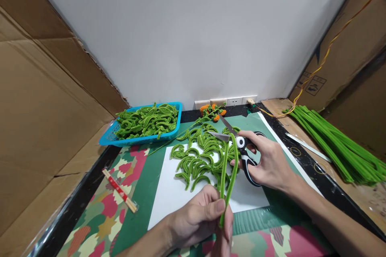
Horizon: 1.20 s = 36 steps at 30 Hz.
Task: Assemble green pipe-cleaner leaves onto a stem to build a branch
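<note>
Gray wall, left hand pinching green stems, right hand gripping scissors, both forearms cut off.

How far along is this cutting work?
Looking done: short curled pieces heaped in the blue basket, with more on the white paper. In hand: longer green strips in the left hand, open scissors in the right. Apparently left: the bundle of long green stems on the right.
</note>
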### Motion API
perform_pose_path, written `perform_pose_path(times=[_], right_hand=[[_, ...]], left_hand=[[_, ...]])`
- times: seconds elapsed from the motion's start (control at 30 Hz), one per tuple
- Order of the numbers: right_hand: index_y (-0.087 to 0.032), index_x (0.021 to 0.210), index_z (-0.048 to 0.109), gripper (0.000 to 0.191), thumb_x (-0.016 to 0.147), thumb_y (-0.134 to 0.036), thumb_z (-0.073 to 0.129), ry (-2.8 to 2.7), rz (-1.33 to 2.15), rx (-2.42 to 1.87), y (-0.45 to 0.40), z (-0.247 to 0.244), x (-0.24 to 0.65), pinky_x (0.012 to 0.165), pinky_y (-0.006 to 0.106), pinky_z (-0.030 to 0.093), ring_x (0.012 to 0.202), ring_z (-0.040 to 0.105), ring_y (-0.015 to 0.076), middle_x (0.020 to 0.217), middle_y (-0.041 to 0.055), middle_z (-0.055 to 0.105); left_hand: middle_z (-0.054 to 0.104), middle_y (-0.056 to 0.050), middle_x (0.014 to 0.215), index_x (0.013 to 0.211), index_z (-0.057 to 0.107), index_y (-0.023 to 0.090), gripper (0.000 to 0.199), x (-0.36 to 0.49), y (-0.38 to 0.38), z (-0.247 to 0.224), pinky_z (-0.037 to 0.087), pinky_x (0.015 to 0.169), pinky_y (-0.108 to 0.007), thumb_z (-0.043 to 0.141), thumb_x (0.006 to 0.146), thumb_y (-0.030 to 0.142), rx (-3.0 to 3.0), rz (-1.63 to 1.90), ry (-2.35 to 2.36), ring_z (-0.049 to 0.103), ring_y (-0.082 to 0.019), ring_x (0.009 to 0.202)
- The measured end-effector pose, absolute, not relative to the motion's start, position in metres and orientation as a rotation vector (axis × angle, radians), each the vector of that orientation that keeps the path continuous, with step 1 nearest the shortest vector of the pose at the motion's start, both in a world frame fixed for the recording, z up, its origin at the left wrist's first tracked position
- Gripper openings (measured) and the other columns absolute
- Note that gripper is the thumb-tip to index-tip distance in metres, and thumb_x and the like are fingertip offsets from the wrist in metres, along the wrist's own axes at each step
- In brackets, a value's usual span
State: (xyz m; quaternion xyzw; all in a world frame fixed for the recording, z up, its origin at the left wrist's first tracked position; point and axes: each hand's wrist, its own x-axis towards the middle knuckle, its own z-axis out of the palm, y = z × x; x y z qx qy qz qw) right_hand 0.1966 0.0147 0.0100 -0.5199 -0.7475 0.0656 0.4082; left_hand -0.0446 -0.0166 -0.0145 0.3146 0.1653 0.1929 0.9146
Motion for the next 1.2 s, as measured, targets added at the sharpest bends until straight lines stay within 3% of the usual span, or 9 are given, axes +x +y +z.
perform_pose_path(times=[0.27,0.4,0.57,0.97,1.2], right_hand=[[-0.022,0.124,0.065,0.045,0.084,-0.04,0.074,-1.875,0.205,-1.31,0.015,0.012,0.199,0.063,0.029,0.044,0.067,0.059,0.0188,0.079,-0.0005,0.064],[-0.022,0.122,0.066,0.044,0.083,-0.041,0.074,-1.841,0.347,-1.343,0.014,0.018,0.199,0.062,0.028,0.042,0.065,0.055,0.0174,0.077,-0.0018,0.061],[-0.023,0.117,0.066,0.041,0.08,-0.038,0.076,-1.806,0.486,-1.347,0.011,0.022,0.194,0.061,0.027,0.039,0.064,0.048,0.0161,0.075,-0.0036,0.056],[-0.024,0.105,0.063,0.031,0.077,-0.033,0.073,-1.799,0.561,-1.357,0.011,0.018,0.189,0.06,0.026,0.035,0.061,0.045,0.0144,0.071,-0.0059,0.052],[-0.024,0.105,0.064,0.032,0.076,-0.034,0.072,-1.833,0.52,-1.4,0.013,0.015,0.188,0.059,0.026,0.034,0.061,0.046,0.0156,0.068,-0.0052,0.052]], left_hand=[[0.065,-0.009,0.047,0.06,0.072,0.008,0.057,-0.044,-0.016,-0.015,0.043,0.035,-0.018,0.081,0.087,0.056,0.604,0.377,0.316,0.06,-0.014,0.035],[0.068,-0.01,0.05,0.067,0.073,0.008,0.055,-0.045,-0.014,-0.017,0.037,0.028,-0.017,0.076,0.091,0.057,0.614,0.312,0.297,0.056,-0.013,0.03],[0.071,-0.015,0.055,0.07,0.073,0.006,0.057,-0.044,-0.015,-0.009,0.033,0.025,-0.016,0.08,0.087,0.06,0.671,0.233,0.353,0.058,-0.014,0.031],[0.076,-0.02,0.062,0.073,0.072,0.008,0.058,-0.036,-0.017,-0.003,0.041,0.031,-0.019,0.08,0.085,0.064,0.733,0.257,0.358,0.069,-0.02,0.043],[0.081,-0.027,0.078,0.078,0.075,0.006,0.053,-0.035,-0.016,-0.003,0.05,0.039,-0.023,0.077,0.091,0.057,0.733,0.229,0.352,0.078,-0.025,0.056]])
